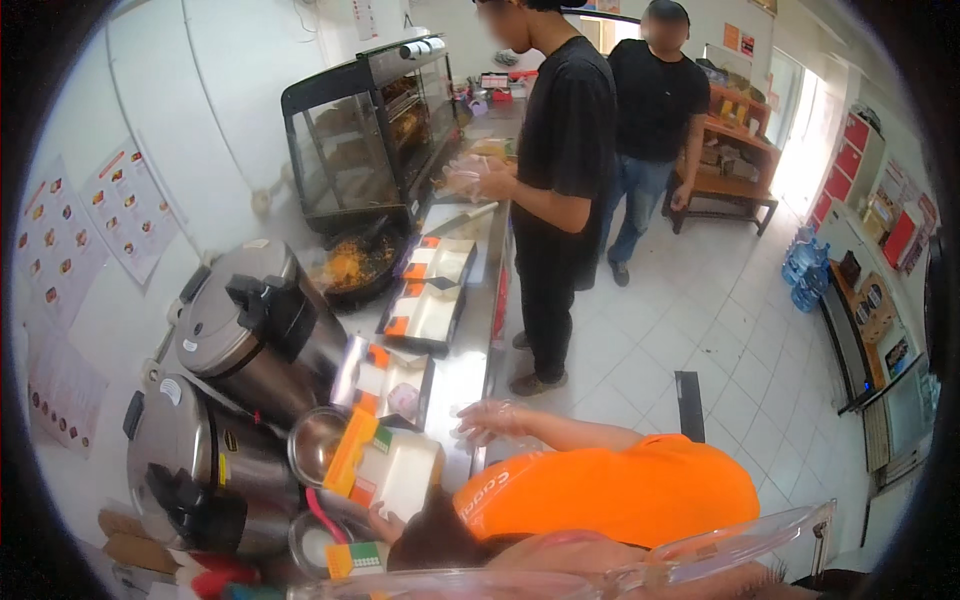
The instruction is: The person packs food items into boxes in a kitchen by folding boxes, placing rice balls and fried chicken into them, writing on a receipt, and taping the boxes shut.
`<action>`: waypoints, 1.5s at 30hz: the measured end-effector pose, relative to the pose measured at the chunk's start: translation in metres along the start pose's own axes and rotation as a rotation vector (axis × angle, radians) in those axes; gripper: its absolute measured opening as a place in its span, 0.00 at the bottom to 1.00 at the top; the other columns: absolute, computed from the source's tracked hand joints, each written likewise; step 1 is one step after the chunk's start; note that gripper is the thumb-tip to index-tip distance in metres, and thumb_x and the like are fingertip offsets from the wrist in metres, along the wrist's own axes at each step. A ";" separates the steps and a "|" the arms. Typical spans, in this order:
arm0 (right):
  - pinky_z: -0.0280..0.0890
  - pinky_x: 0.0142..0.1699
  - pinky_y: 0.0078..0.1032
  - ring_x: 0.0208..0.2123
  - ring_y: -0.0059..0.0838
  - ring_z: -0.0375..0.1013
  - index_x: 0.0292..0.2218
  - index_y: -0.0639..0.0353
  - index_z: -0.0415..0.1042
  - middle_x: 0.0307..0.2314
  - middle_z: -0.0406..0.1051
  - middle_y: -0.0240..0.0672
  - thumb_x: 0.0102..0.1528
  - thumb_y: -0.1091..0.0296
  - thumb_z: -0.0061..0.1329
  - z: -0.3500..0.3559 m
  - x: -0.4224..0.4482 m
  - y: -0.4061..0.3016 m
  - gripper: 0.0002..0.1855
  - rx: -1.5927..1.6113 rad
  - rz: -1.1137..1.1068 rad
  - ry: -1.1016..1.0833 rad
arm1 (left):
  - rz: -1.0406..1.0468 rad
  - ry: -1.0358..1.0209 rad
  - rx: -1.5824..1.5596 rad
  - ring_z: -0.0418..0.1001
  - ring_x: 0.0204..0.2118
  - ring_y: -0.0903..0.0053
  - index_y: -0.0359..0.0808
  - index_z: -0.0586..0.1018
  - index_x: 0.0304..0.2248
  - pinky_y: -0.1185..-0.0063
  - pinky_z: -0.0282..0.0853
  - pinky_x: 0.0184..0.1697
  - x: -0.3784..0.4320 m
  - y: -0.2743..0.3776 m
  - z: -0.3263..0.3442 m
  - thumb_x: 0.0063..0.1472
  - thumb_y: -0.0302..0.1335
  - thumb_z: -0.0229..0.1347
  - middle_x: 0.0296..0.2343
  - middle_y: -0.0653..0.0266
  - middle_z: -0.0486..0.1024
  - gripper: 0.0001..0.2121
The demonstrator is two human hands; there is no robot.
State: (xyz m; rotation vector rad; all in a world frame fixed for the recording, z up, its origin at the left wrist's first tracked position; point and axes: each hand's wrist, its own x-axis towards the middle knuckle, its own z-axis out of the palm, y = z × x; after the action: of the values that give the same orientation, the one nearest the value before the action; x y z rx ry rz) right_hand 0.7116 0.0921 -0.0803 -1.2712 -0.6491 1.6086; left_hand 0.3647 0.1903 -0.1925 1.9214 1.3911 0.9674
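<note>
My left hand (386, 521) grips the near edge of an open paper food box (405, 472) with a yellow and green lid. The box is tilted beside a steel bowl (311, 446). My right hand (491, 421), in a clear plastic glove, is over the steel counter's edge with fingers apart and nothing seen in it. Just beyond the held box, another open box (401, 386) contains a small pinkish item. Farther along stand several open boxes (439, 289) in a row, a black plastic utensil (431, 282) lying across them. A second bowl (311, 544) is partly hidden.
Two large lidded steel urns (240, 307) (217, 457) stand along the wall. Beyond them are a black pan of orange food (356, 262) and a glass display warmer (349, 150). A gloved co-worker (562, 135) stands at the counter; another person (660, 97) stands behind.
</note>
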 end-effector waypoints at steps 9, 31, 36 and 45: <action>0.64 0.46 0.35 0.42 0.39 0.67 0.49 0.60 0.61 0.43 0.66 0.44 0.58 0.57 0.39 -0.020 0.061 -0.011 0.21 -0.042 0.005 -0.025 | -0.216 0.369 -0.104 0.60 0.46 0.66 0.32 0.62 0.44 0.72 0.54 0.52 -0.001 0.018 0.001 0.45 0.15 0.50 0.42 0.54 0.61 0.23; 0.65 0.35 0.21 0.28 0.26 0.70 0.39 0.65 0.67 0.28 0.71 0.38 0.51 0.72 0.49 -0.069 0.120 -0.120 0.13 0.088 -0.481 0.072 | 0.276 0.278 -0.027 0.67 0.42 0.69 0.36 0.52 0.53 0.73 0.57 0.50 0.349 0.327 -0.037 0.51 0.25 0.57 0.37 0.55 0.71 0.32; 0.66 0.35 0.20 0.30 0.26 0.71 0.39 0.64 0.67 0.28 0.71 0.37 0.52 0.74 0.48 -0.086 0.159 -0.146 0.12 0.046 -0.679 -0.011 | 0.403 0.282 0.000 0.68 0.42 0.69 0.33 0.43 0.54 0.74 0.59 0.49 0.356 0.387 -0.037 0.47 0.28 0.61 0.37 0.53 0.70 0.43; 0.66 0.38 0.27 0.32 0.37 0.72 0.37 0.60 0.72 0.29 0.72 0.40 0.50 0.65 0.48 0.064 0.227 -0.375 0.13 -1.017 -1.361 -0.181 | 0.515 0.397 0.276 0.68 0.42 0.60 0.22 0.55 0.48 0.75 0.64 0.46 0.439 0.490 -0.130 0.39 0.44 0.64 0.41 0.40 0.67 0.45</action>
State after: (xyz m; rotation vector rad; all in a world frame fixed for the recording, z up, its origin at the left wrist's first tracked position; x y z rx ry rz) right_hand 0.7810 0.4587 0.1589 -0.8464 -2.0252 0.1701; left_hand 0.6095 0.4694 0.3661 2.4649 1.3099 1.5321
